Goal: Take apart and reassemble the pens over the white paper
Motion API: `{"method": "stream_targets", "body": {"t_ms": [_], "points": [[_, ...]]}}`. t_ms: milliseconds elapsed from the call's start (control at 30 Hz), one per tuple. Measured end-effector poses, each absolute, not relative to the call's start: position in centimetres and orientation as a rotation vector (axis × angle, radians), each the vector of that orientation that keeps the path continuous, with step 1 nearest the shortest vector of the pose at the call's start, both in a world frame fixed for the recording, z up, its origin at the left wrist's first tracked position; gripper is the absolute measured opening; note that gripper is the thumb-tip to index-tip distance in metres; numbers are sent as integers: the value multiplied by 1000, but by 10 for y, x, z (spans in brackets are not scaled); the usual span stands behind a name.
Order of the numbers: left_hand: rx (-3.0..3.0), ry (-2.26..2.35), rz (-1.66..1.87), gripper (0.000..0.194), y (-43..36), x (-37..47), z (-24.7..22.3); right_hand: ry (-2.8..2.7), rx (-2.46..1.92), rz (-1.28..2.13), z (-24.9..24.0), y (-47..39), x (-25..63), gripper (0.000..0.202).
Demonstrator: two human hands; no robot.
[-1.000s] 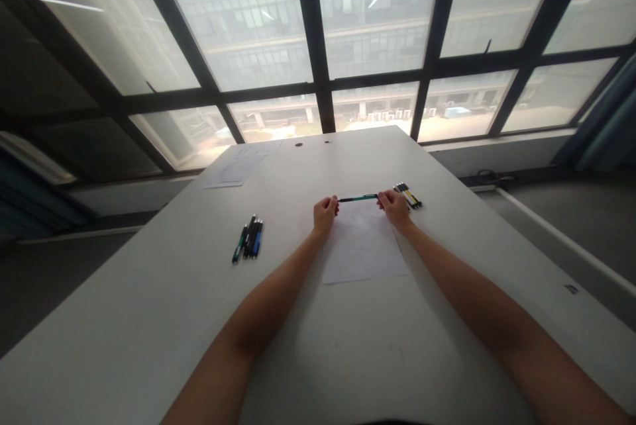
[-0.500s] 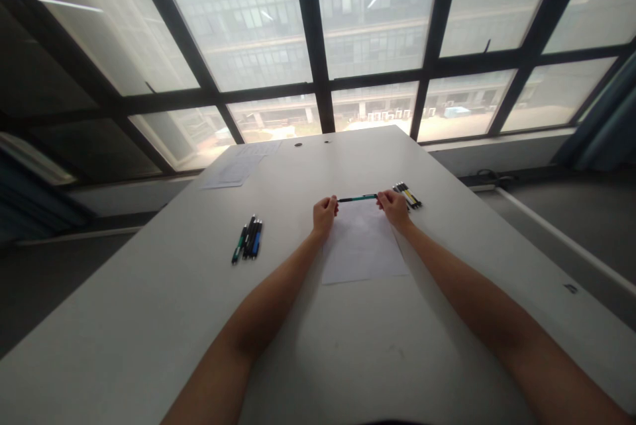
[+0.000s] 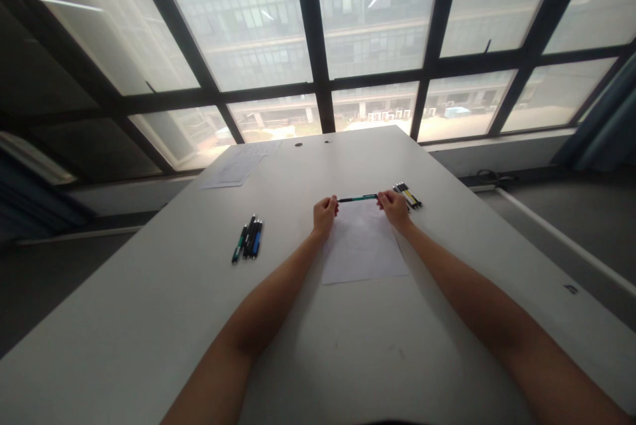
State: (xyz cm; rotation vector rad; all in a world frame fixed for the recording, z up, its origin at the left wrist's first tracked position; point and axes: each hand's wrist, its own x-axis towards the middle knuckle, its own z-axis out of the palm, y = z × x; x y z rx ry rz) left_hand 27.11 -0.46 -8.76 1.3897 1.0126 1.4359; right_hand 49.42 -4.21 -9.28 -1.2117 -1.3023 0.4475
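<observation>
A slim black-and-green pen (image 3: 358,198) is stretched level between my two hands. My left hand (image 3: 325,214) pinches its black end, and my right hand (image 3: 394,207) pinches the end with the clip. The fingers cover both of its tips. Beneath the pen lies a white sheet of paper (image 3: 365,249), its far edge close under my hands. Just beyond my right hand rests a group of several pens (image 3: 410,195), black with some yellow and white, partly hidden by that hand. Another bunch of several pens (image 3: 247,239), black, green and blue, lies left of my left hand.
All of this is on a long white table (image 3: 173,306). Printed sheets (image 3: 236,167) lie at its far left. Two small dark objects sit near the far edge, and a small dark piece (image 3: 570,288) is at the right edge. Large windows stand behind.
</observation>
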Motion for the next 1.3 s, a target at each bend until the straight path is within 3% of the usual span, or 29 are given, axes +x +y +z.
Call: {"method": "stream_targets", "body": {"t_ms": [1300], "points": [[1408,1041,1414,50,-5,270,-87,-1300,-1214,445,-96,-39,495,49]]}}
